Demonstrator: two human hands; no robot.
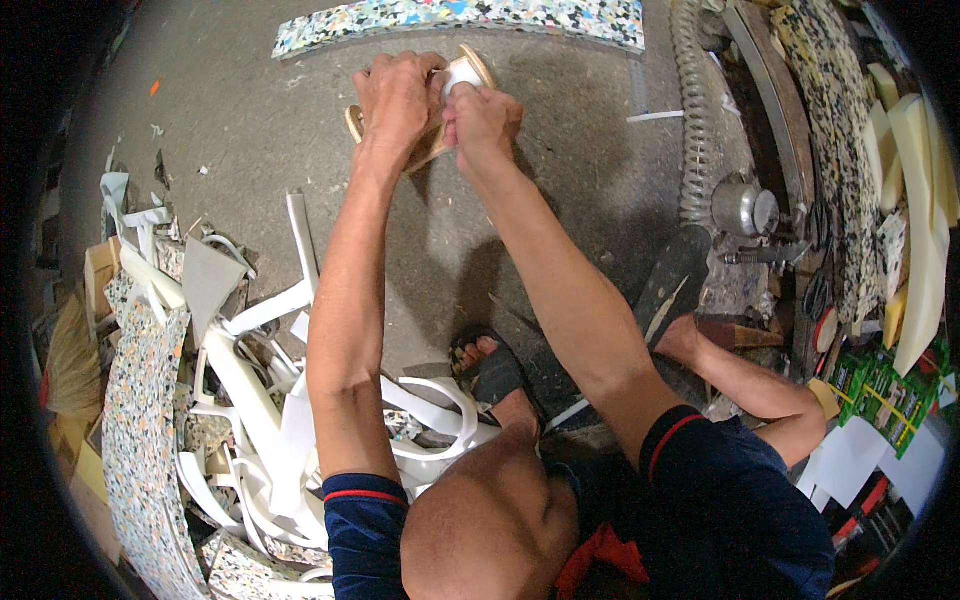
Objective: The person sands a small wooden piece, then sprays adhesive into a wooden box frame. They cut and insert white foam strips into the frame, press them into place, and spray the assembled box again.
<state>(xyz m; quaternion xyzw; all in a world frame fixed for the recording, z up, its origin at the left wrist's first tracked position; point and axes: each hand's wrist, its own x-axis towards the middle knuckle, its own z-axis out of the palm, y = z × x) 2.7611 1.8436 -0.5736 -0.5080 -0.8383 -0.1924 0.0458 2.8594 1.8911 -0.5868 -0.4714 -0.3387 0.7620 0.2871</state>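
Observation:
Far out over the floor, both arms stretch to a small light-brown wooden frame with rounded end pieces. A white piece that looks like foam sits at its far right end, between my hands. My left hand is closed over the left part of the frame, its fingers bent and partly hidden. My right hand is closed too, fingers and thumb pinched at the white piece's near edge. Most of the frame's middle is covered by my hands.
A speckled foam slab lies beyond my hands. White foam offcuts pile up at the left beside another speckled sheet. At the right are a coiled air hose, a metal cup of a spray gun and scissors.

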